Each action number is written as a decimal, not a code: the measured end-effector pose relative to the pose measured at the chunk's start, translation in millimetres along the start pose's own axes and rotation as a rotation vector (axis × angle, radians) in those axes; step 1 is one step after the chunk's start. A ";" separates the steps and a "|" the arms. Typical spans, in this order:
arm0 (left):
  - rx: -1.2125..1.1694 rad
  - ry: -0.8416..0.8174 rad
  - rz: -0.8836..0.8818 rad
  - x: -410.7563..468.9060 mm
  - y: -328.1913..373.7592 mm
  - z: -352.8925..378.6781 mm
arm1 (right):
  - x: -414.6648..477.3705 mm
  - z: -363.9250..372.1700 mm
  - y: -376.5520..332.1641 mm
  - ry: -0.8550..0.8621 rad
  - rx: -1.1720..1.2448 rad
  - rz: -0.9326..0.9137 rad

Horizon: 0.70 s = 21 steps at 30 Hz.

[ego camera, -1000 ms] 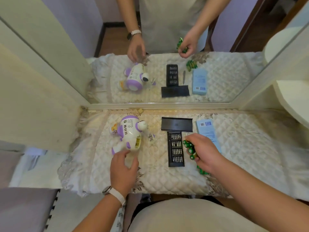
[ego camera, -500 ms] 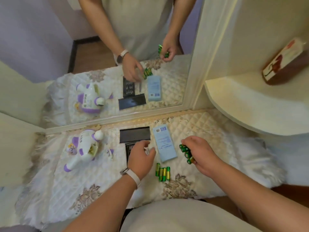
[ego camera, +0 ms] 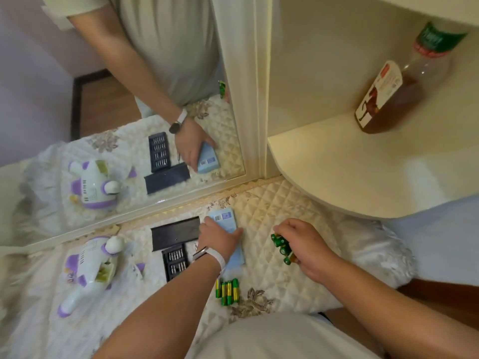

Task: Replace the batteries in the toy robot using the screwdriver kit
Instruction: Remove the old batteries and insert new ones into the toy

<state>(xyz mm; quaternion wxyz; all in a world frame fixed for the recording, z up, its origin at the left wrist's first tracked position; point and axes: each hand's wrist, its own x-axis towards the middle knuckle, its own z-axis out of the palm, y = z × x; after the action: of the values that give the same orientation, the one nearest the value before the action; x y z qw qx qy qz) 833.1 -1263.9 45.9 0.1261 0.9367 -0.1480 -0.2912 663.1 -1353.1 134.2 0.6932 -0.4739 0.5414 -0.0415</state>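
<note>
While the toy robot (ego camera: 90, 265) lies on its side at the left of the quilted worktop (ego camera: 272, 203), well apart from both hands, the left hand (ego camera: 220, 238) reaches across the screwdriver kit's bit tray (ego camera: 176, 260). Its fingers are curled over a light-blue box (ego camera: 225, 220) beside the kit's lid (ego camera: 176, 233). The right hand (ego camera: 303, 242) hovers further right, fingers clamped on a bundle of green batteries (ego camera: 282, 246). Four loose batteries (ego camera: 227, 291) lie together near the front edge. The robot looks like light, glossy hard plastic, so it is best held around its rounded body rather than by a limb. The smooth batteries will probably roll.
</note>
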 end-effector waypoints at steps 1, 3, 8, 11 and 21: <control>0.011 0.003 0.012 -0.1 0.9 -1.4 | 2.6 -0.4 -1.8 -0.002 -0.002 0.000; 0.010 0.000 0.045 0.6 0.4 -5.8 | 6.4 -0.1 -6.6 -0.003 -0.017 -0.003; -0.123 0.016 0.298 -12.5 -6.2 -36.9 | 8.6 10.1 -18.7 -0.054 -0.042 -0.018; -0.125 0.078 0.513 -32.1 -14.5 -65.5 | 4.0 20.2 -25.6 -0.093 -0.083 -0.046; -0.024 0.159 0.862 -86.0 -63.4 -147.7 | -37.3 55.1 -54.7 -0.281 -0.345 -0.374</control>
<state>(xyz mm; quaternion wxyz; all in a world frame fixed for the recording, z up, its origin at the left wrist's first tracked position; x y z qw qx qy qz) 864.5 -1153.0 187.2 0.2581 0.8072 -0.5120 -0.1405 716.2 -1328.0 197.2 0.6510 -0.6774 0.3423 -0.0100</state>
